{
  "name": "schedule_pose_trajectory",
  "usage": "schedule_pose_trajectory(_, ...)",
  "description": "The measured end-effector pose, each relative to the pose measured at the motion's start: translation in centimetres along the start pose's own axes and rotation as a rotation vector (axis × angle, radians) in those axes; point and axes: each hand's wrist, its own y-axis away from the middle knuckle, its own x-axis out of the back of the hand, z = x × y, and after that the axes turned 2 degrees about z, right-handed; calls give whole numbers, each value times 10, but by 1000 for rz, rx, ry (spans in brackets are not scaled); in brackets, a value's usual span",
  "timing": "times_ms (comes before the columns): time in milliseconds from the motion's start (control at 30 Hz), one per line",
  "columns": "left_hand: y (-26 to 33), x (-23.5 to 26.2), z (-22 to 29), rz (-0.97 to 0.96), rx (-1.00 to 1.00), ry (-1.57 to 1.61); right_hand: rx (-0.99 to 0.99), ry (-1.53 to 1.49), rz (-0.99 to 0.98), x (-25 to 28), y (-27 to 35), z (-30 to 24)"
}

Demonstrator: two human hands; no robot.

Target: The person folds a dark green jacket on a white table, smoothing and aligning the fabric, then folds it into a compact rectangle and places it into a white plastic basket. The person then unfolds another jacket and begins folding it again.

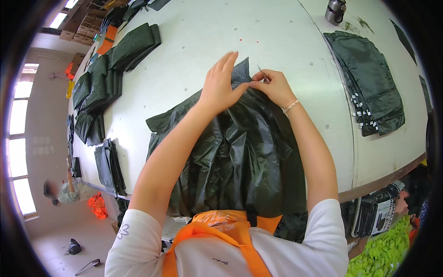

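Observation:
A dark green, shiny coated garment (230,152) is spread over the near part of the white table and hangs down toward me. Its upper corner stands up in a point between my hands. My left hand (219,87) lies over this top part, fingers stretched out and thumb reaching along the edge. My right hand (273,87) is closed, its thumb and finger pinching the garment's edge beside my left thumb. A small pointed metal tool, seemingly thread snips (262,73), sticks out of my right hand. The rest of the tool is hidden in the palm.
Folded dark green garments (99,81) lie along the table's left side. Another stack with white labels (369,83) is at the right, below a steel flask (335,11). A person (69,189) is at the far left. Bright green items (380,249) fill the lower right.

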Motion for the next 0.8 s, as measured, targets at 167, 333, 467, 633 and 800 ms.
schedule_pose_trajectory(167,-29,8,-23,-531,516,632,43,-133,-20,11,21,-43)
schedule_pose_trajectory(333,-23,32,10,-389,678,1004,-159,-424,-116,24,25,-71)
schedule_pose_trajectory(467,-23,39,12,-335,723,1067,-283,-555,-101,19,22,-78)
schedule_pose_trajectory(633,-13,54,14,-221,767,1122,-132,-432,57,17,28,-91)
schedule_pose_trajectory(800,-9,53,12,-170,742,1175,51,-191,105,-1,56,-79)
